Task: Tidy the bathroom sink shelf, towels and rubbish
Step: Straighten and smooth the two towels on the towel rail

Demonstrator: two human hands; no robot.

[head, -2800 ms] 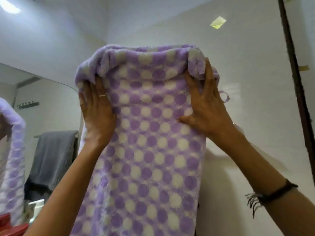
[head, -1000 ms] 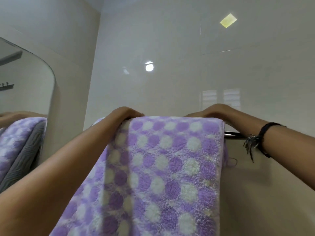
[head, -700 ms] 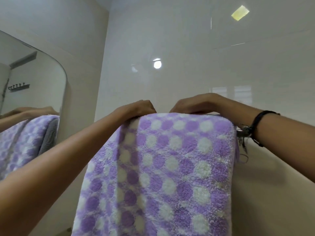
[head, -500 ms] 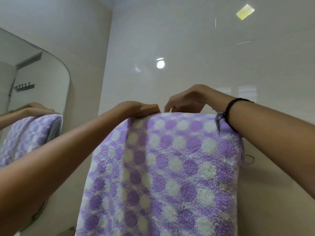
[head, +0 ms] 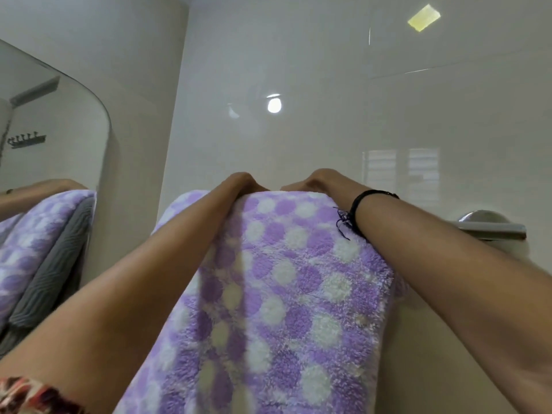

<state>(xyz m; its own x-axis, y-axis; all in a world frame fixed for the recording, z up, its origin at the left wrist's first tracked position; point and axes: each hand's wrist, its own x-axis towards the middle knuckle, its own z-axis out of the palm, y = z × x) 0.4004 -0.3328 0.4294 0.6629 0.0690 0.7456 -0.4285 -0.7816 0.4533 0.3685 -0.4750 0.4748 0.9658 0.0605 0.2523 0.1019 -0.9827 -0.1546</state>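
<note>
Since 2.8 s ago I am no longer holding the towel (head: 280,294) up against the wall; it is now hanging over the rail (head: 493,228), so this towel step is nearing completion. My left hand (head: 239,183) and right hand (head: 316,182) are resting on its top fold, fingers curling over the far side; I cannot tell whether they are pinching. The towel is fluffy, lilac with white dots, draping flat.

Towel (head: 286,294) drapes the rail (head: 493,228); its right end stays bare.
</note>
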